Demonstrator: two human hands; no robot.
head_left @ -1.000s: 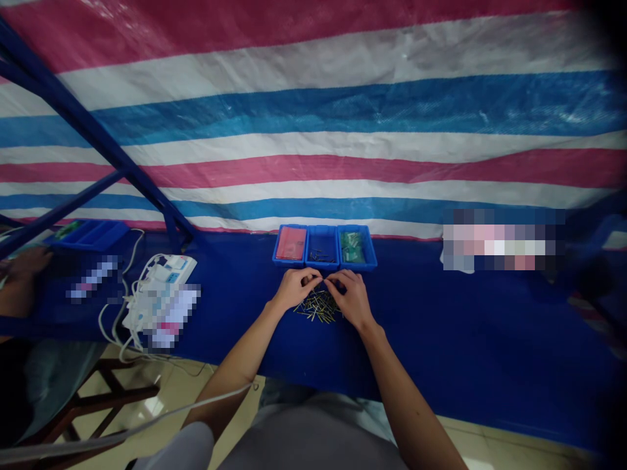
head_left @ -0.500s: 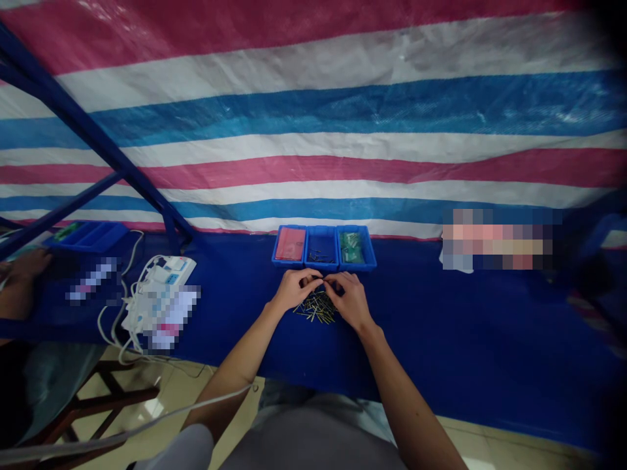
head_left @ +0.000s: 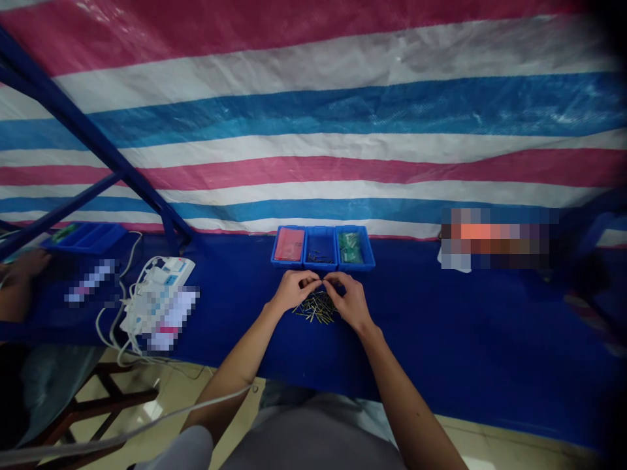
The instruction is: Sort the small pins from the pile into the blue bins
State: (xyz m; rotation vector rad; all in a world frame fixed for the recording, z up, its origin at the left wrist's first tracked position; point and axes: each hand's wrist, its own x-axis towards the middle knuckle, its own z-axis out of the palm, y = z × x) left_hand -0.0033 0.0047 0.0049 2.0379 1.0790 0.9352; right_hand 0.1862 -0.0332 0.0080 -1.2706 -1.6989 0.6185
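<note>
My left hand [head_left: 292,289] and my right hand [head_left: 349,297] meet at the fingertips over a loose pile of thin dark and gold-coloured sticks [head_left: 317,309]. Both are closed in a pinch. Whatever lies between the fingers is too small and dark to make out. Just beyond the hands stand three joined blue bins. The left bin [head_left: 288,264] holds red flat packets or cards [head_left: 290,244]. A few slim dark pieces [head_left: 319,257] lie in the middle bin [head_left: 320,266]. Clear and green small packets [head_left: 349,249] fill part of the right bin [head_left: 356,266].
On the left of the blue tabletop [head_left: 421,339] lie a white power strip [head_left: 169,271] with cables and a blurred-out paper [head_left: 176,320]. Another person's hand [head_left: 29,262] rests near a blue tray [head_left: 91,238]. Striped sheeting [head_left: 313,124] hangs behind; a blurred-out item [head_left: 494,238] sits far right.
My fingertips stay pinched together over the pile with only slight finger movement. The whole view has shifted very slightly.
</note>
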